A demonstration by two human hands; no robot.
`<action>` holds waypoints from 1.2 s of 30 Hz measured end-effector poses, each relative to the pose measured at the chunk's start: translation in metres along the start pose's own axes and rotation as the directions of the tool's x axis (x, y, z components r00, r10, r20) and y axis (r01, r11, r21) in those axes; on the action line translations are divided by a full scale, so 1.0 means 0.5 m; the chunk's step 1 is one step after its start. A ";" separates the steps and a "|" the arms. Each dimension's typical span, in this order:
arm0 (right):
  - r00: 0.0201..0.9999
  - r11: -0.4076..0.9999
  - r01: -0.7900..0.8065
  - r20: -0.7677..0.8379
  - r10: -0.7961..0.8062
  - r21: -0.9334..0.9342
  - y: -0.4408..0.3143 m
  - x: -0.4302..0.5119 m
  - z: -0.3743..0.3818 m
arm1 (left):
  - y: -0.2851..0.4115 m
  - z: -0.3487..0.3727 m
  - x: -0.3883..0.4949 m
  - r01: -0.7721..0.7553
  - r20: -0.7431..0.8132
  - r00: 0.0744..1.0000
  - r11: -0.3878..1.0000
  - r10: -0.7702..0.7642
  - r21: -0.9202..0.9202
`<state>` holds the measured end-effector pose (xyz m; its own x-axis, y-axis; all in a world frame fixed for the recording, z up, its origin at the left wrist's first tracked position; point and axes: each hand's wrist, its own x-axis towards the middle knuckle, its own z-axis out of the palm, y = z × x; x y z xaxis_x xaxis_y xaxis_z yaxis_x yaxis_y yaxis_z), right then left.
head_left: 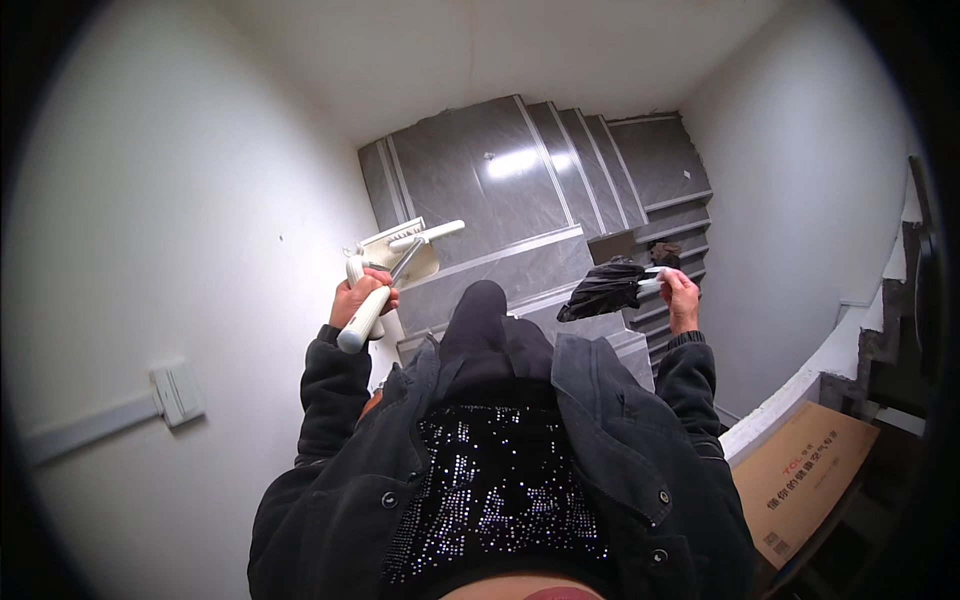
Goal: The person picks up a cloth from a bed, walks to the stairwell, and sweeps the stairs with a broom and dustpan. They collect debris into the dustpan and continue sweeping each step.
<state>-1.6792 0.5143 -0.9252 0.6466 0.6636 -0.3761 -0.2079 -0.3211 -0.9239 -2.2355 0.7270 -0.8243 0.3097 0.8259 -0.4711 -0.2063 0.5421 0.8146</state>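
My left hand (364, 298) is closed around the handles of a small broom (431, 235) and a cream dustpan (420, 266), held together to the left of my legs. The broom's grey shaft slants away from its thick pale grip. Part of the dustpan is covered by the broom and my hand. On the other side, my right hand (681, 298) pinches the white upper ends of a black plastic bag (604, 291). The bag hangs toward the middle, over the stairs. Its contents are hidden.
Grey tiled steps (517, 259) with pale edge strips lead down to a landing (465, 169), then turn right. A dark brown object (665, 253) lies on the right steps. White walls stand either side. A printed cardboard box (806, 480) leans right; a switch box (178, 394) is left.
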 end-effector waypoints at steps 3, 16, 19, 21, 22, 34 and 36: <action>0.991 0.992 -0.093 -0.100 0.085 -0.083 0.010 0.043 0.004 | -0.032 0.001 0.063 0.094 -0.002 0.996 0.991 -0.094 0.095; 0.987 0.998 -0.039 -0.158 0.032 -0.040 0.188 0.334 0.142 | -0.157 -0.147 0.645 0.157 0.118 0.978 0.981 -0.170 0.114; 0.991 0.988 0.124 -0.046 -0.129 -0.092 0.197 0.420 0.208 | -0.171 -0.133 0.744 0.170 0.133 0.970 0.957 -0.205 0.235; 0.996 0.988 0.037 -0.079 -0.049 -0.148 0.189 0.472 0.246 | -0.168 -0.124 0.809 0.219 0.174 0.947 0.939 -0.270 0.267; 0.996 0.987 0.039 -0.079 -0.052 -0.158 0.185 0.502 0.262 | -0.165 -0.123 0.850 0.217 0.198 0.940 0.935 -0.278 0.282; 0.970 0.987 0.002 -0.239 -0.041 -0.159 0.337 0.669 0.302 | -0.091 -0.120 1.215 0.181 0.449 0.706 0.753 -0.547 0.633; 0.977 0.991 -0.019 -0.215 -0.010 -0.133 0.356 0.683 0.324 | -0.071 -0.099 1.287 0.132 0.393 0.669 0.621 -0.631 0.772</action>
<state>-1.6142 0.7934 -1.2292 0.7910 0.5063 -0.3435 -0.1211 -0.4208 -0.8990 -2.0747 1.2468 -1.1731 0.7020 0.1497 -0.6963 0.6298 0.3261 0.7050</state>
